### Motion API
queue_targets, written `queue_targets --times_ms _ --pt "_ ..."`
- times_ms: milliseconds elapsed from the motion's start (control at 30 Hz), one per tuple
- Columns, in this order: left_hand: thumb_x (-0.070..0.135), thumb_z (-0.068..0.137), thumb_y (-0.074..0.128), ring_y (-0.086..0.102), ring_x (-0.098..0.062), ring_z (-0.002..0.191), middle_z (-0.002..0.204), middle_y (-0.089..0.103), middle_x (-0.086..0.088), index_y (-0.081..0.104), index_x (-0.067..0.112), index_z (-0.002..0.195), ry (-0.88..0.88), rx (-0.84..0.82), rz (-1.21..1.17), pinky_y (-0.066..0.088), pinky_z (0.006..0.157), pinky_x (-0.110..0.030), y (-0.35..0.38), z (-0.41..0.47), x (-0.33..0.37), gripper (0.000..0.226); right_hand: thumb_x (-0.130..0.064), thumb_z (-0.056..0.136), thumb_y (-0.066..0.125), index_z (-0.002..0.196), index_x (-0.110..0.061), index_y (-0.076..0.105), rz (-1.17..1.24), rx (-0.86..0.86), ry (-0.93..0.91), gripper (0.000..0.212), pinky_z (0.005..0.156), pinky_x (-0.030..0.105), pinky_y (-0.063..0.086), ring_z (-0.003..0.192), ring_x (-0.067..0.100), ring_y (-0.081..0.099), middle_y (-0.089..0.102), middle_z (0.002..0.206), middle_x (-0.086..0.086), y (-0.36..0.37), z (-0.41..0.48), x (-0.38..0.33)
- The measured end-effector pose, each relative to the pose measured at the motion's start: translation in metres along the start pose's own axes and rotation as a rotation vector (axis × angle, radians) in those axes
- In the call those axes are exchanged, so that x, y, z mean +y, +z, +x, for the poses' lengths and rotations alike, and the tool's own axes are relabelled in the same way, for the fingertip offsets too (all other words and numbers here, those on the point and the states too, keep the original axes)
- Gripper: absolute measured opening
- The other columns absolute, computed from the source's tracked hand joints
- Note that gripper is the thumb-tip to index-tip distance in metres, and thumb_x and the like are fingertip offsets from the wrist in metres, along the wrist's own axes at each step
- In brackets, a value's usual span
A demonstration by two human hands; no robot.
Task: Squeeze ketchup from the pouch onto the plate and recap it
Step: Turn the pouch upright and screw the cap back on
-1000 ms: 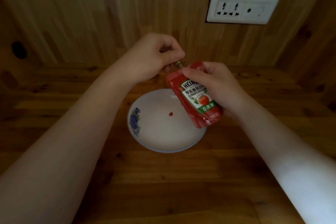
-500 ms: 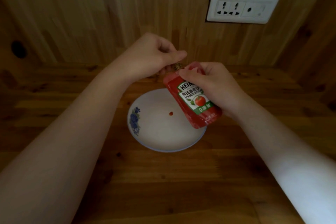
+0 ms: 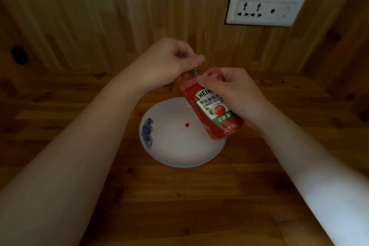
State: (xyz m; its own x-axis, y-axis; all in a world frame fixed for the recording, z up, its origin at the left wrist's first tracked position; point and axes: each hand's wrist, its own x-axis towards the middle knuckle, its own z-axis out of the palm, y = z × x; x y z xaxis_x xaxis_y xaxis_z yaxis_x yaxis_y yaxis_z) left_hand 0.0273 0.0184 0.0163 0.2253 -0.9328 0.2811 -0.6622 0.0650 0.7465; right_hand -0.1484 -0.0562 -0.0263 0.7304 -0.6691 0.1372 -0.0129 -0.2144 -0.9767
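Ketchup pouch [image 3: 213,110]: red, labelled, held tilted above the plate's far right rim, spout uppermost. Since a second ago it has dropped slightly and leaned further left.
Cap [image 3: 196,71]: gold, seated on the spout; likely being screwed back on.
Right hand [image 3: 237,94]: wrapped around the pouch's upper body.
Left hand [image 3: 169,62]: fingers pinched on the cap, re-gripped since half a second ago.
Plate [image 3: 159,152]: white, blue floral edge, mid-counter.
Ketchup dot [image 3: 187,125]: small, near plate centre, unchanged; squeezing appears done.
Counter [image 3: 179,205]: wood.
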Motion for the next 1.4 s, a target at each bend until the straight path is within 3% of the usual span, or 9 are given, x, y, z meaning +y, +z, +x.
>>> queue_targets --times_ms 133,300,467,633,833,933,1100,1233,1400 --pt "0.035 0.095 0.065 0.054 -0.008 0.051 0.061 0.063 0.001 0.072 0.007 0.088 -0.020 -0.015 0.022 0.045 0.055 -0.025 -0.002 0.001 -0.002 0.030 -0.032 0.093 0.076 0.079 -0.027 0.078 -0.056 0.015 -0.020 0.015 0.056 0.022 0.058 0.071 0.018 0.081 0.083 0.083 0.003 0.003 0.000 0.000" --pt "0.017 0.099 0.059 0.053 -0.014 0.061 0.074 0.059 -0.016 0.064 0.004 0.088 0.096 -0.048 -0.125 0.042 0.056 -0.026 -0.002 -0.001 -0.004 0.017 -0.036 0.087 0.081 0.086 -0.026 0.080 0.153 -0.071 0.073 0.010 0.067 0.039 0.065 0.077 0.031 0.081 0.083 0.091 0.015 -0.003 0.001 0.000" --pt "0.012 0.099 0.054 0.051 -0.005 0.061 0.072 0.055 -0.004 0.063 0.013 0.085 0.225 -0.058 -0.298 0.041 0.058 -0.022 0.002 -0.004 -0.008 0.016 -0.032 0.085 0.083 0.097 -0.012 0.076 0.409 -0.211 0.123 0.024 0.054 0.030 0.061 0.062 0.026 0.079 0.081 0.085 0.019 -0.006 0.003 0.001" --pt "0.013 0.100 0.052 0.050 -0.008 0.062 0.068 0.055 0.000 0.064 0.010 0.089 0.209 -0.022 -0.370 0.040 0.058 -0.023 0.007 -0.004 -0.010 0.017 -0.030 0.088 0.081 0.096 -0.012 0.078 0.476 -0.231 0.107 0.021 0.057 0.029 0.062 0.063 0.026 0.079 0.081 0.086 0.020 -0.006 0.006 0.005" --pt "0.011 0.102 0.051 0.052 -0.003 0.058 0.063 0.058 0.009 0.065 0.011 0.086 0.223 0.074 -0.340 0.041 0.057 -0.018 0.004 -0.004 -0.007 0.021 -0.025 0.085 0.081 0.102 -0.012 0.080 0.439 -0.273 0.073 0.021 0.069 0.036 0.064 0.080 0.029 0.081 0.081 0.095 0.019 -0.006 0.004 0.005" --pt "0.012 0.101 0.053 0.053 -0.003 0.059 0.066 0.060 0.006 0.067 0.013 0.086 0.235 0.103 -0.311 0.043 0.057 -0.017 0.000 -0.004 -0.005 0.021 -0.016 0.087 0.079 0.106 -0.010 0.080 0.355 -0.228 0.015 0.020 0.077 0.038 0.064 0.089 0.029 0.080 0.082 0.100 0.015 -0.007 0.005 0.008" --pt "0.018 0.096 0.062 0.057 -0.001 0.066 0.069 0.065 0.010 0.073 0.014 0.090 0.273 0.116 -0.291 0.045 0.061 -0.017 -0.002 -0.005 -0.004 0.013 -0.024 0.082 0.082 0.094 -0.016 0.083 0.255 -0.151 -0.089 0.014 0.072 0.033 0.062 0.085 0.023 0.081 0.084 0.095 0.009 -0.005 0.005 0.011" --pt "0.019 0.097 0.062 0.064 -0.002 0.075 0.077 0.070 0.011 0.075 0.014 0.096 0.238 0.137 -0.326 0.049 0.068 -0.019 -0.003 -0.004 -0.008 0.014 -0.019 0.089 0.079 0.094 -0.017 0.083 0.224 -0.095 -0.122 0.006 0.071 0.032 0.062 0.086 0.024 0.081 0.084 0.096 0.008 -0.004 0.008 0.016" --pt "0.017 0.097 0.062 0.069 -0.001 0.081 0.086 0.075 0.009 0.076 0.022 0.093 0.109 0.203 -0.210 0.055 0.078 -0.020 0.001 0.002 -0.021 0.015 -0.018 0.092 0.078 0.102 -0.013 0.082 0.214 0.022 -0.132 0.012 0.077 0.043 0.064 0.093 0.030 0.080 0.083 0.101 0.012 -0.005 0.012 0.019"
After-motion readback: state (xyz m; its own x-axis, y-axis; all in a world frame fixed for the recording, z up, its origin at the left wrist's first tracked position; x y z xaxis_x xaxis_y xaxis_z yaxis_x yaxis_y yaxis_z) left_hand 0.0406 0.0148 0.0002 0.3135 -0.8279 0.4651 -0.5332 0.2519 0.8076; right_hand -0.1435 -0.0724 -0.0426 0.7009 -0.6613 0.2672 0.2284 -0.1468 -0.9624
